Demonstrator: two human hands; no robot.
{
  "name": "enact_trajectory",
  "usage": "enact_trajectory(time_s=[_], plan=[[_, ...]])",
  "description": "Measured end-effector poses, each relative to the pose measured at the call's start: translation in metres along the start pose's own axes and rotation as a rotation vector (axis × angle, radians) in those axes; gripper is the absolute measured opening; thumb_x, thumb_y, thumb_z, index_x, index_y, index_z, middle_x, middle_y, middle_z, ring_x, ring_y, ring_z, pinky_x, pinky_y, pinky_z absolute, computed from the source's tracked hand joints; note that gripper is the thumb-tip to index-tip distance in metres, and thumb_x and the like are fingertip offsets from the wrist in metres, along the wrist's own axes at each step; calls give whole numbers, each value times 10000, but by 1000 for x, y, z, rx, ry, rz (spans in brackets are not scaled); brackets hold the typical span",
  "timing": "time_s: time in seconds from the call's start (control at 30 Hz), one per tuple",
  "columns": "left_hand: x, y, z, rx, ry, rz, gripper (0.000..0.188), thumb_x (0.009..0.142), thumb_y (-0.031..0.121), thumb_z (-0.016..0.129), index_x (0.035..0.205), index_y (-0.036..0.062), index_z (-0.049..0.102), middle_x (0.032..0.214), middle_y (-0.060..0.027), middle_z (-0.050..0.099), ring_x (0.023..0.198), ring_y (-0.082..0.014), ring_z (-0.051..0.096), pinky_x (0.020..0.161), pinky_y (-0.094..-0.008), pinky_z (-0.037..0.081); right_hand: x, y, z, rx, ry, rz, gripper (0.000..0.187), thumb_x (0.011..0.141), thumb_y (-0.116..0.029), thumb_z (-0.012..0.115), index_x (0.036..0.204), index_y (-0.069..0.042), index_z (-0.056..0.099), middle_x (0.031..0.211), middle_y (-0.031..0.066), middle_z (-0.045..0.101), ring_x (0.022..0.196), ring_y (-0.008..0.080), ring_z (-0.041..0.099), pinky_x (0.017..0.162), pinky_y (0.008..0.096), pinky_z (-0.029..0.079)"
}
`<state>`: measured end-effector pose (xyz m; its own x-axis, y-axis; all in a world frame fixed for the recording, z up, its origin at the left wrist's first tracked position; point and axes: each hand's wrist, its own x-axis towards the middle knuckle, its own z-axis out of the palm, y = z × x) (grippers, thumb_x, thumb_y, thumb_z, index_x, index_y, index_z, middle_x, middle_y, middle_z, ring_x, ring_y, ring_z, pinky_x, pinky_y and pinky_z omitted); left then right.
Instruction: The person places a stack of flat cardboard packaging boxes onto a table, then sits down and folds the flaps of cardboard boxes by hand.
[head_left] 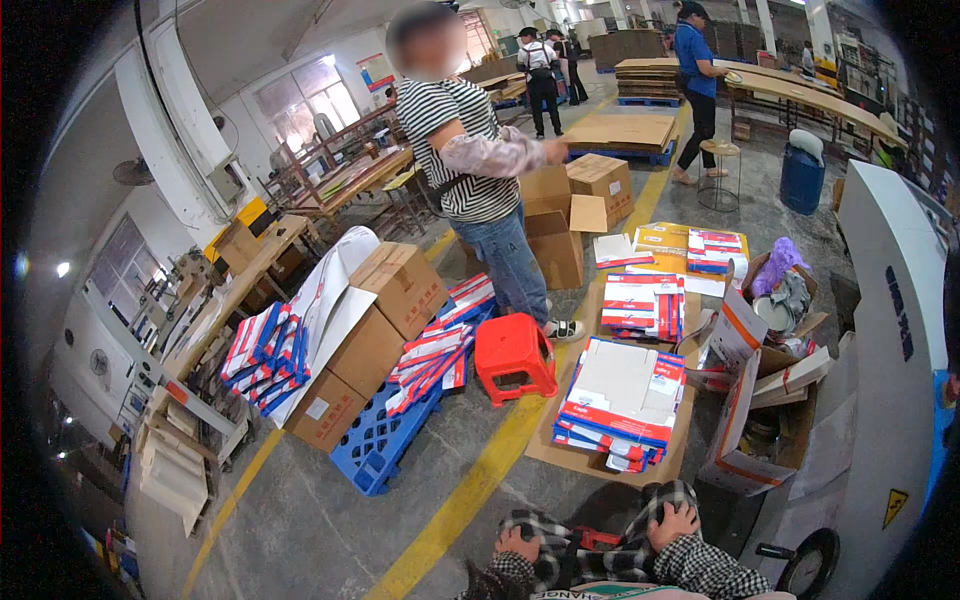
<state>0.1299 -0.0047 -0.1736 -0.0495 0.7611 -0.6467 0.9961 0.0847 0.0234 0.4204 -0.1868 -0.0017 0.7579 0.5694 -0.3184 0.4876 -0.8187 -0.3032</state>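
My left hand (517, 543) rests on my left knee, its fingers laid over the black-and-white checked trousers (575, 565). On the other knee lies my right hand (674, 525), fingers spread, with nothing in it. Both hands are open. Just beyond my knees a stack of flat red, white and blue printed cartons (618, 405) lies on a cardboard sheet (560, 440) on the floor. Behind it is a second stack of similar cartons (643, 303). Part of a red seat (598, 538) shows between my legs.
A red plastic stool (515, 355) stands ahead, near a person in a striped shirt (470, 150). To the left, a blue pallet (375, 450) bears brown boxes (365, 345). At right are an open carton of scraps (755, 430) and a grey machine (895, 350) with a black handwheel (812, 565).
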Motion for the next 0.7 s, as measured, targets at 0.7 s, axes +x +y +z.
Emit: enact_trajectory(time_s=[0.7], plan=[[-119, 69, -115, -62, -134, 54, 704, 815, 498, 474, 1380, 142, 252, 1460, -78, 142, 1322, -301, 156, 1071, -465, 170, 4, 5, -15, 43, -53, 130, 529, 719, -329, 608, 1193, -125, 496, 1326, 166, 329, 1250, 337, 256, 1014, 495, 201]])
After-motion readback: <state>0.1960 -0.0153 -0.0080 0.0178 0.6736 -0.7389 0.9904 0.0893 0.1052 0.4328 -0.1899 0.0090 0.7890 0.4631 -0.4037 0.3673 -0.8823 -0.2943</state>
